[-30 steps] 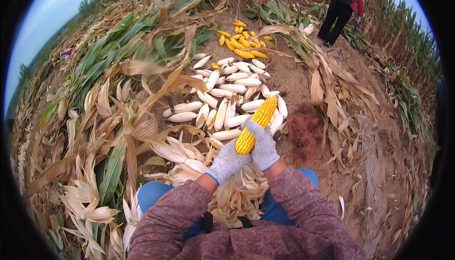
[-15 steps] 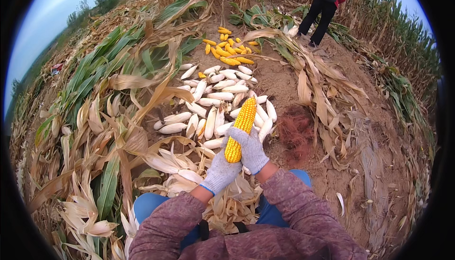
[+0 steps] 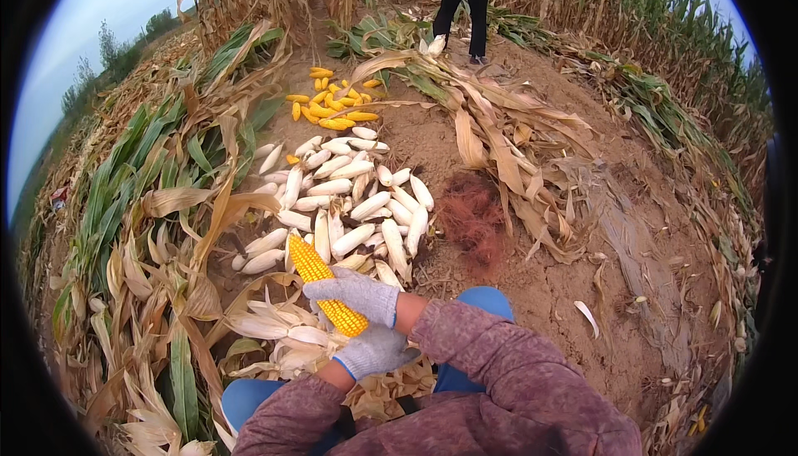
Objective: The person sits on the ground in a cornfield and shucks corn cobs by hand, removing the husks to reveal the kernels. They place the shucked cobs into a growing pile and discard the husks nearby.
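A bare yellow corn cob slants up and to the left in front of me, its husk off and its kernels showing. Wrapped round its lower half are the gloved fingers of my right hand. My left hand, also in a pale grey knit glove, lies just below, close to the cob's lower end. Its fingers stretch out to the right and are partly hidden under the right hand. Beyond the cob lies a heap of ears in pale husks.
Yellow bare cobs lie in a pile farther off. Dry and green stalks crowd the left, with loose husks nearer me. Reddish corn silk is on the soil to the right. A person stands at the far side.
My view has swung to the right. The cob now tilts left instead of right, in my right hand. My left hand has slid from around the cob to below its lower end.
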### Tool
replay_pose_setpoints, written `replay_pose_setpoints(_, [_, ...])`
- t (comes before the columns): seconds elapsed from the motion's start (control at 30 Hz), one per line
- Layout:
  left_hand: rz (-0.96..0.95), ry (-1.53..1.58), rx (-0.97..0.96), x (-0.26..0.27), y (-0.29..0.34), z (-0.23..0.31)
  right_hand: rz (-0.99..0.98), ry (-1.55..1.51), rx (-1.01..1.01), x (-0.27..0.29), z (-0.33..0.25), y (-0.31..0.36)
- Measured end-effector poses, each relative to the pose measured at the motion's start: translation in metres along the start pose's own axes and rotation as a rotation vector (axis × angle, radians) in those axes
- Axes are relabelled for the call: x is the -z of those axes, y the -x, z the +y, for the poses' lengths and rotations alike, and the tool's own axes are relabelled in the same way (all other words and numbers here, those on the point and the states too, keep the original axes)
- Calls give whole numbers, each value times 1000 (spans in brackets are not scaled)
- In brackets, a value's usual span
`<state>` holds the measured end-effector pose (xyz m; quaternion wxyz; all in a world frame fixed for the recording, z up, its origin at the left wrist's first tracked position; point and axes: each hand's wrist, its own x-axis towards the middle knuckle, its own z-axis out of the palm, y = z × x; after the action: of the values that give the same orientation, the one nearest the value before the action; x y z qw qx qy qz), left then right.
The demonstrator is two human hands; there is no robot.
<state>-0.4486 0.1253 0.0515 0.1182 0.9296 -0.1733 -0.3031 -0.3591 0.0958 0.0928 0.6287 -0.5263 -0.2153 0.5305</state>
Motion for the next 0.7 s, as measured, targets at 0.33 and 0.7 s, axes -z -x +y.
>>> replay_pose_setpoints(0.33, [776,1689,201,-7,15,-84,336,-395,152,76,-6,-3])
replay_pose_setpoints(0.7, [1106,2306,-87,-15,-8,-74,287,-81,157,53,74,-38])
